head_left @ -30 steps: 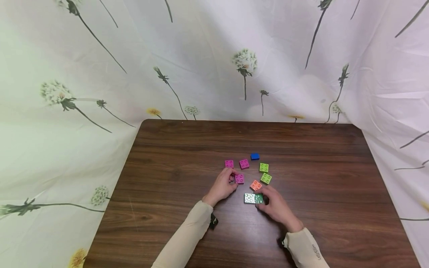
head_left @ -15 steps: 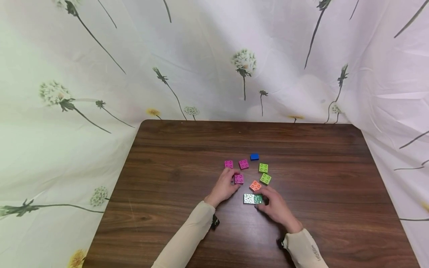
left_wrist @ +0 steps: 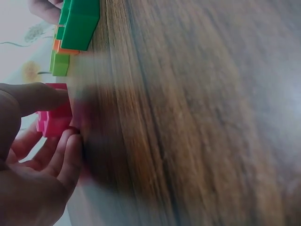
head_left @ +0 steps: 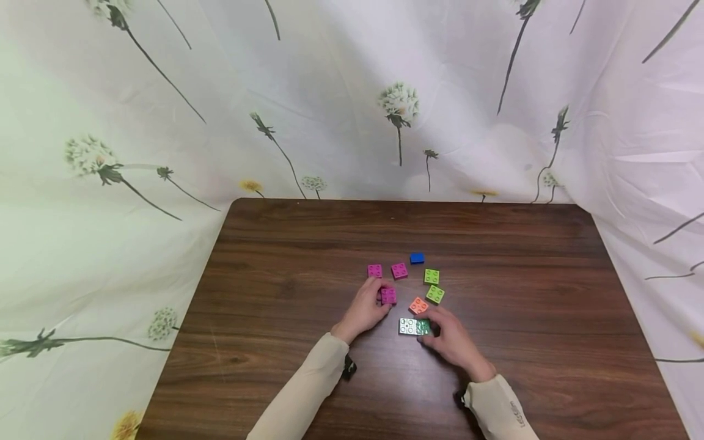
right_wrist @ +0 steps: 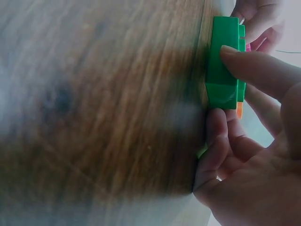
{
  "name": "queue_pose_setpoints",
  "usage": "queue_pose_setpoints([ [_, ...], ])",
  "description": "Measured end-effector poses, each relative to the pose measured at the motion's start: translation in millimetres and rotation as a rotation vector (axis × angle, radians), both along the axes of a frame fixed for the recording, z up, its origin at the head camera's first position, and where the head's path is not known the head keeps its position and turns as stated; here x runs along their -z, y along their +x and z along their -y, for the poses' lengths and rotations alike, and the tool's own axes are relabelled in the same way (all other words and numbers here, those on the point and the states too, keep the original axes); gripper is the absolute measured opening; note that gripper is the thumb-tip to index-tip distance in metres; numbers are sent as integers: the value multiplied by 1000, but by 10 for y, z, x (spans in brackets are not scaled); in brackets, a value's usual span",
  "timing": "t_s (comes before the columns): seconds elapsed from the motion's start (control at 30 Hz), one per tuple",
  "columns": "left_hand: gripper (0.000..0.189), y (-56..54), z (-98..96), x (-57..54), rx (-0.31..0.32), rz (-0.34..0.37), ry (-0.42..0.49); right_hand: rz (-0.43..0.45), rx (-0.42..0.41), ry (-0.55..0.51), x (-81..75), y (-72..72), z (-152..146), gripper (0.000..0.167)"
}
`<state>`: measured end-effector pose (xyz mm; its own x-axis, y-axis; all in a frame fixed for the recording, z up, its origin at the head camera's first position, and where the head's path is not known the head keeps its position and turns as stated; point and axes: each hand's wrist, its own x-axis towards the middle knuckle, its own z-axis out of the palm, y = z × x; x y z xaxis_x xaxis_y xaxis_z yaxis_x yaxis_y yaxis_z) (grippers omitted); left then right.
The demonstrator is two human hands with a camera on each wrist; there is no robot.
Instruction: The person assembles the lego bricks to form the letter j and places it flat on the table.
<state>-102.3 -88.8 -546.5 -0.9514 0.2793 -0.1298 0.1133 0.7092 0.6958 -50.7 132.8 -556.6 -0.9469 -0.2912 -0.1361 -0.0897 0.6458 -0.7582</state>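
Note:
My left hand pinches a magenta square building brick between thumb and fingers, low over the table. In the left wrist view, the thumb lies across one side of that brick and the fingertips reach the other. My right hand grips the right end of a longer green brick, whose studded top shines with glare. Seen from the right wrist, the thumb presses the long side of the green brick. Just beyond it lies an orange brick, close to the right fingers.
Two more magenta bricks, one left and one right, lie beyond my left hand. A blue brick sits farthest back. Two lime bricks, one farther and one nearer, are at the right. The brown table meets a flowered cloth.
My left hand has drawn the magenta brick slightly left, away from the orange one. My right hand keeps its hold on the green brick, almost unmoved. The other bricks stay in place.

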Motion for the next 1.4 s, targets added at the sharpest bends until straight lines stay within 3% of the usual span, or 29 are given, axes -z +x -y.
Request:
queue_pose_setpoints([
  [0.27, 51, 146, 79, -67, 46, 12, 19, 45, 5, 31, -35, -13, 23, 39],
  [0.53, 44, 300, 101, -156, 112, -3, 54, 35, -3, 33, -48, -1, 20, 39],
  [0.7, 47, 383, 78, -195, 133, 39, 69, 51, 4, 35, -51, -7, 25, 38],
  [0.97, 46, 463, 30, -136, 195, 15, 70, 76, 15, 48, -39, -20, 28, 38],
  [1.4, 42, 507, -57, -101, 207, 5, 79, 55, 7, 34, -41, -18, 22, 38],
])
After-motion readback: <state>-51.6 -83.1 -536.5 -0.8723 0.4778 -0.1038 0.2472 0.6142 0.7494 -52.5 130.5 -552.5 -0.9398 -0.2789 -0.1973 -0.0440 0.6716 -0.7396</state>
